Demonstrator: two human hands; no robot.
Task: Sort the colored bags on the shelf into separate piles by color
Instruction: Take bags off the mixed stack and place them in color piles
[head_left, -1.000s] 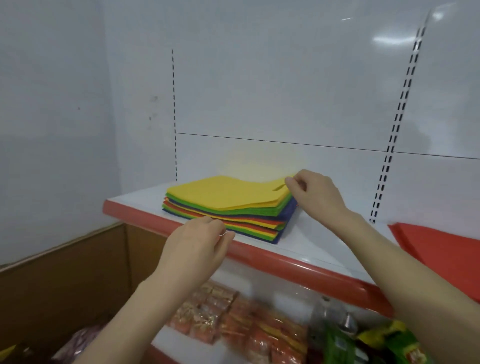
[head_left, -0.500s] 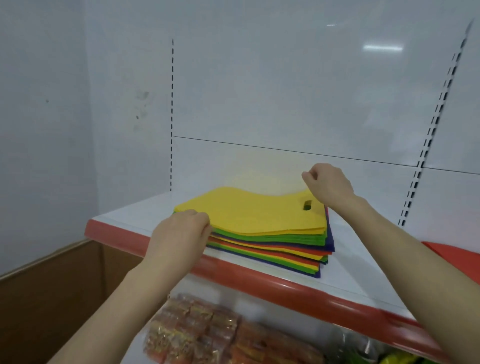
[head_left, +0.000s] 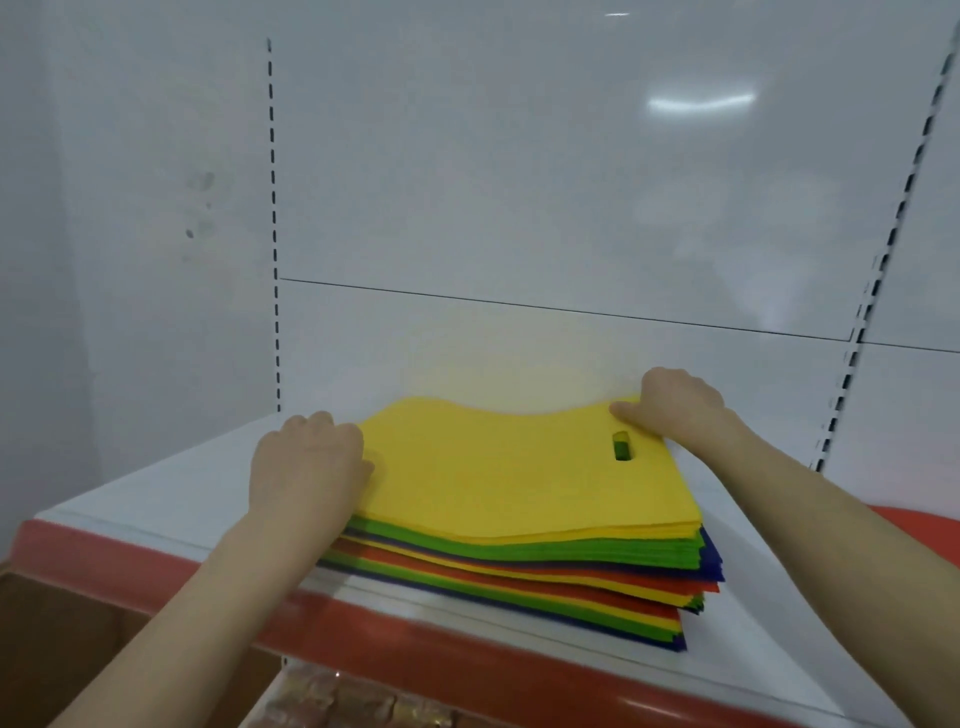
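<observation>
A mixed stack of flat bags (head_left: 519, 566) in yellow, green, blue and red lies on the white shelf (head_left: 156, 493). The top yellow bag (head_left: 493, 473) has a handle slot near its right end. My left hand (head_left: 306, 462) grips the stack's left edge, fingers curled around the upper layers. On the far right corner of the yellow bag rests my right hand (head_left: 675, 410), fingers curled over its edge and thumb flat on top. How many layers each hand holds is hidden.
The shelf has a red front lip (head_left: 415, 654) and a white back panel with slotted uprights (head_left: 883, 270). A red bag pile (head_left: 919, 530) shows at the right edge. Packaged goods (head_left: 353, 701) sit on the lower shelf; a brown box (head_left: 78, 629) is at lower left.
My view moved closer and up over the stack. My left hand rose from the shelf lip to grip the stack's left edge. My right hand settled onto the yellow bag's far right corner.
</observation>
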